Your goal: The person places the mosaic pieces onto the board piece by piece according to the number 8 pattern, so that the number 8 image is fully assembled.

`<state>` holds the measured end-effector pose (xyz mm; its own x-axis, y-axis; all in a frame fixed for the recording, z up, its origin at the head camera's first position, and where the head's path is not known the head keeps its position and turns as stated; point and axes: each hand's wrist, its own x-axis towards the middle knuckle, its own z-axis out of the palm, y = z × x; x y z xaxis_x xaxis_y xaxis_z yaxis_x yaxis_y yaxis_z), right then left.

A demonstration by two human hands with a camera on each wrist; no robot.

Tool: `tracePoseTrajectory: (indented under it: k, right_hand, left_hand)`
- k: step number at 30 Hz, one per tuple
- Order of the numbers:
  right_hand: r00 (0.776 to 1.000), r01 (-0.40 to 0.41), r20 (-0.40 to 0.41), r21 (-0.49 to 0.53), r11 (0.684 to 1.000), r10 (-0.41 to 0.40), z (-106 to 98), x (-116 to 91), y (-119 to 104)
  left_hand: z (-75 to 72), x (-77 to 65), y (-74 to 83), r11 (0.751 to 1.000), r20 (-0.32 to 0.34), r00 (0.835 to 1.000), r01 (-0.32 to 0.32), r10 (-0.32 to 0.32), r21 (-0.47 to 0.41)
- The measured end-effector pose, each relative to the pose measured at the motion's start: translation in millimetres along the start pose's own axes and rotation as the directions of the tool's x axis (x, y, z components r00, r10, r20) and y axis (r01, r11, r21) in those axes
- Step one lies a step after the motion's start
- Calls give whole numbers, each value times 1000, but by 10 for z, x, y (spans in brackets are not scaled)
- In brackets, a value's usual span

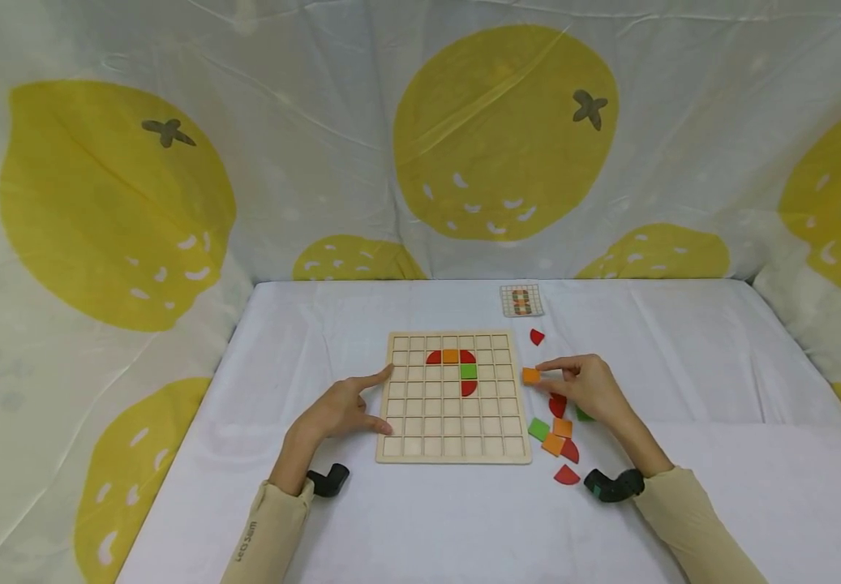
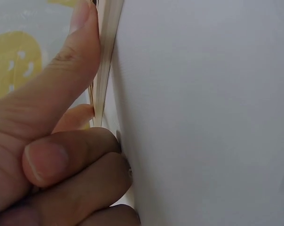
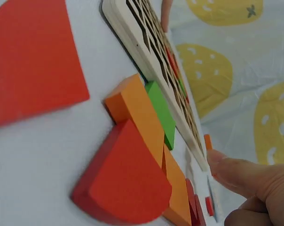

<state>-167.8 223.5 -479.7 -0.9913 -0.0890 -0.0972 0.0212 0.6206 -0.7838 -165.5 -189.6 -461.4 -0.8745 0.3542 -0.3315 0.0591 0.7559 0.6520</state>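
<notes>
A wooden grid board point(image 1: 456, 457) lies on the table with several pieces set in its upper cells: red quarter-circles point(image 1: 469, 388), an orange square point(image 1: 450, 356) and a green square point(image 1: 469, 371). At the board's left edge, my left hand point(image 1: 332, 410) rests its spread thumb and index finger; the left wrist view shows the other fingers folded. My right hand point(image 1: 591, 389) pinches an orange square tile point(image 1: 530, 375) just off the board's right edge. In the right wrist view, only a sliver of that orange tile point(image 3: 208, 141) shows past the fingertip.
Loose tiles lie right of the board: an orange square point(image 1: 562, 427), a green square point(image 1: 538, 430) and several red quarter-circles point(image 1: 567, 475), some overlapping. A small pattern card point(image 1: 521, 301) lies behind the board. Lemon-print cloth point(image 1: 318, 162) hangs around the table.
</notes>
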Motion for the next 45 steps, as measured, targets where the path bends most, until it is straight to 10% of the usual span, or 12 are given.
tracePoseTrajectory:
  k: [19, 45]
  right_hand:
    - [989, 120, 78, 44, 992, -123, 647, 144, -615]
    - [986, 120, 111, 66, 991, -126, 862, 198, -681]
  left_hand:
    - [26, 8, 23, 1000, -11, 1000, 1, -1, 6]
    - [34, 20, 19, 999, -14, 1000, 13, -13, 29]
